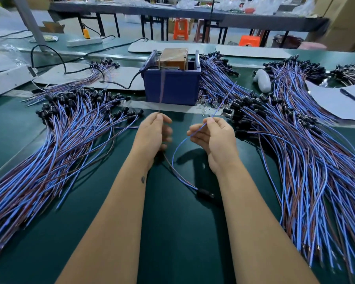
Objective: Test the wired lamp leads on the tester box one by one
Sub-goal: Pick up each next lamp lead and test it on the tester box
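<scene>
You have one lamp lead in hand: your left grip [152, 133] pinches its brown wire [161, 93], your right grip [210, 136] its blue wire [223, 99]. Next, touch both ends to the tester box [171, 87] just beyond.

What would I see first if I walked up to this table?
Big heaps of blue and brown wires fan out on both sides of the green table. In the middle, the left hand and right hand each pinch one end of a single lead. Behind them sits a blue box.
</scene>
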Demonstrator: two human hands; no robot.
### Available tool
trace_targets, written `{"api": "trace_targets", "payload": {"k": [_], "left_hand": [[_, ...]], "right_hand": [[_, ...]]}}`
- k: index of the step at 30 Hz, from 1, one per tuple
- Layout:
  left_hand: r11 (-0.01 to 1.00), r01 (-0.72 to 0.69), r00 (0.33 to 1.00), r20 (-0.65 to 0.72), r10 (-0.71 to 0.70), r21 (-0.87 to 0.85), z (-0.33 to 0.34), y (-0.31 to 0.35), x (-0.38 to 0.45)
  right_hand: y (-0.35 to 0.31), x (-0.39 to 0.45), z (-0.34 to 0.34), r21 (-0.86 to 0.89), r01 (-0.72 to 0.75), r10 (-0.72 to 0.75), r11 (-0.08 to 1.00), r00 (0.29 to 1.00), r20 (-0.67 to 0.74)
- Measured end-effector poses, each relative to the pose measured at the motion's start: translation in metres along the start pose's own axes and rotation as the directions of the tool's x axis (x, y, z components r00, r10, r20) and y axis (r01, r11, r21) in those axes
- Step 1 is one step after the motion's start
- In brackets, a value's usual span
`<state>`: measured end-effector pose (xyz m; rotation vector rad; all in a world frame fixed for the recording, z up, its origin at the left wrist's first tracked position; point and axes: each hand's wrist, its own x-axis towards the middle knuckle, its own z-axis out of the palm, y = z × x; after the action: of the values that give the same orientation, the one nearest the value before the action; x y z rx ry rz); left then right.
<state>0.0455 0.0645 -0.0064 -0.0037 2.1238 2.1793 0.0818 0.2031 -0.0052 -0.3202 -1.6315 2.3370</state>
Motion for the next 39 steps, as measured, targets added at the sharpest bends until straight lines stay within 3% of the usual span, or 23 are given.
{"api": "trace_targets", "payload": {"k": [6, 10, 13, 17, 25, 39], "left_hand": [[0.986, 0.054, 0.992, -0.103, -0.071, -0.16, -0.009, 0.001, 0.012], [0.996, 0.001, 0.989, -0.145, -0.014, -0.092, -0.004, -0.006, 0.014], [0.993, -0.111, 0.982, -0.149, 0.116, 0.041, 0.001, -0.012, 0.013], [0.982, -0.163, 0.971, -0.164, 0.176, 0.091, 0.002, -0.012, 0.012], [0.984, -0.146, 0.968, -0.192, 0.163, 0.1, -0.004, -0.011, 0.02], [0.981, -0.14, 0.969, -0.185, 0.163, 0.131, -0.005, -0.013, 0.026]], "right_hand": [[0.012, 0.004, 0.005, -0.295, 0.095, -0.127, 0.951, 0.988, -0.091], [0.013, 0.004, 0.011, -0.347, 0.129, -0.166, 0.929, 0.983, -0.079], [0.011, 0.005, 0.013, -0.32, 0.173, -0.207, 0.931, 0.975, -0.076], [0.012, 0.011, 0.019, -0.303, 0.217, -0.259, 0.928, 0.96, -0.107], [0.014, 0.026, 0.018, -0.221, 0.18, -0.234, 0.958, 0.941, -0.245], [0.015, 0.028, 0.015, -0.248, 0.209, -0.254, 0.946, 0.953, -0.164]]}}
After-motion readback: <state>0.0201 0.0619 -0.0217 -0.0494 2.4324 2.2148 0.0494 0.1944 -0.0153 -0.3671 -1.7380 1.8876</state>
